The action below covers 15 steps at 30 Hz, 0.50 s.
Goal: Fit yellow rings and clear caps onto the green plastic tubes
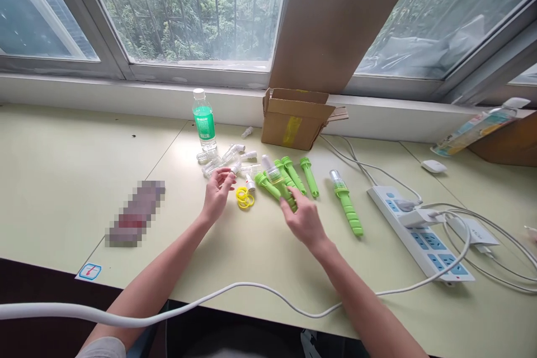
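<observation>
My right hand (302, 217) is closed around a green ribbed handle (287, 197), tilted up to the left. A clear collar and a frosted white tip (267, 162) top this handle. My left hand (218, 193) pinches at a small white-ended clear piece (235, 167), its far part mixed in with the pile. Several clear plastic tubes (213, 165) with white ends lie just beyond that hand. Between the hands are yellow rings (244, 198) and a white cap (250, 182). More green handles (309, 177) lie behind my right hand, and one clear-topped green handle (349, 210) rests to its right.
A water bottle (204, 122) and an open cardboard box (291, 120) stand by the window ledge. On the right are a power strip (419, 238), cables and a white charger (476, 232). A white cable (251, 286) crosses the front edge. A blurred-out object (136, 213) lies left.
</observation>
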Each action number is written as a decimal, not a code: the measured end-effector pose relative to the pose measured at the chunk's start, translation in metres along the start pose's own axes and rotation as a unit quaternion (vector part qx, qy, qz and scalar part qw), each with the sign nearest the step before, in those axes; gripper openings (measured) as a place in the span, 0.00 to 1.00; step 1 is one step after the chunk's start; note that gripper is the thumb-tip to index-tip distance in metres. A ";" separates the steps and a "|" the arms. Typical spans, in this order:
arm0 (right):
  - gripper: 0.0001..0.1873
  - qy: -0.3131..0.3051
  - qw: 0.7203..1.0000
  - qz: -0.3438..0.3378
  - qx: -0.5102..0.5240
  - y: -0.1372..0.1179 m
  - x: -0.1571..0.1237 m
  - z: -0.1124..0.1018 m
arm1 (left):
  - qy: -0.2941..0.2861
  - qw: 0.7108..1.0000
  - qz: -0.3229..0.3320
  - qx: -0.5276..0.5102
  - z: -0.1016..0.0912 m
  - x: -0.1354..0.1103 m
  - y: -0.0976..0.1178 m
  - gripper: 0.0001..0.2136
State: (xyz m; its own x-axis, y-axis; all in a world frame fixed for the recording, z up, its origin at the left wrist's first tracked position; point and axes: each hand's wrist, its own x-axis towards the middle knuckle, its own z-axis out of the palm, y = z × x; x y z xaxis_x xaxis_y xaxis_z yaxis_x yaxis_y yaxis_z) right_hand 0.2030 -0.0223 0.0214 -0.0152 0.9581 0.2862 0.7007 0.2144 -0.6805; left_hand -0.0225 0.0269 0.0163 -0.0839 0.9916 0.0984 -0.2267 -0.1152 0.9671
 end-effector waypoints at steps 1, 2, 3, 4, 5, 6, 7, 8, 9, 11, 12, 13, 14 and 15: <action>0.21 0.036 0.998 0.008 -0.056 0.007 0.004 -0.005 | 0.005 0.999 0.023 0.043 -0.001 0.000 -0.002 0.15; 0.21 0.062 0.991 0.027 -0.113 0.014 0.007 -0.010 | 0.003 0.996 0.047 0.080 -0.001 -0.001 -0.004 0.13; 0.20 0.073 0.981 0.050 -0.170 0.021 0.010 -0.015 | -0.007 0.991 0.070 0.116 -0.001 -0.002 -0.006 0.12; 0.20 0.077 0.969 0.077 -0.222 0.027 0.012 -0.019 | -0.022 0.984 0.093 0.153 -0.001 -0.003 -0.009 0.10; 0.19 0.077 0.956 0.105 -0.264 0.032 0.014 -0.022 | -0.039 0.973 0.115 0.195 0.000 -0.005 -0.011 0.09; 0.18 0.072 0.944 0.127 -0.295 0.035 0.015 -0.024 | -0.058 0.960 0.134 0.240 0.000 -0.006 -0.013 0.08; 0.18 0.066 0.933 0.147 -0.321 0.038 0.016 -0.026 | -0.074 0.943 0.149 0.289 0.000 -0.008 -0.015 0.08; 0.17 0.058 0.924 0.164 -0.341 0.039 0.017 -0.028 | -0.089 0.922 0.159 0.341 0.001 -0.009 -0.016 0.08; 0.16 0.049 0.916 0.177 -0.356 0.040 0.018 -0.029 | -0.102 0.900 0.164 0.390 0.001 -0.009 -0.018 0.08; 0.14 0.031 0.905 0.199 -0.375 0.041 0.019 -0.030 | -0.121 0.856 0.172 0.472 0.000 -0.010 -0.019 0.08; 0.13 0.023 0.901 0.208 -0.380 0.042 0.020 -0.031 | -0.128 0.837 0.178 0.501 0.000 -0.010 -0.020 0.08; 0.13 0.018 0.898 0.216 -0.384 0.043 0.020 -0.033 | -0.133 0.821 0.184 0.523 0.000 -0.010 -0.020 0.08; 0.12 0.015 0.895 0.224 -0.386 0.044 0.021 -0.034 | -0.137 0.809 0.189 0.540 0.000 -0.010 -0.020 0.08; 0.12 0.014 0.892 0.232 -0.387 0.045 0.021 -0.036 | -0.140 0.798 0.192 0.553 -0.001 -0.009 -0.020 0.07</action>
State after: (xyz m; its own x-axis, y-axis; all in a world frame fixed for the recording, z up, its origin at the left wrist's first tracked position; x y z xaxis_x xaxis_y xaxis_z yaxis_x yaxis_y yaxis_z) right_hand 0.2600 0.0010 0.0213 0.4147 0.9021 0.1194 0.9099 -0.4100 -0.0627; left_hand -0.0180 0.0201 -0.0042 0.3143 0.8875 0.3369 0.7725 -0.4453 0.4526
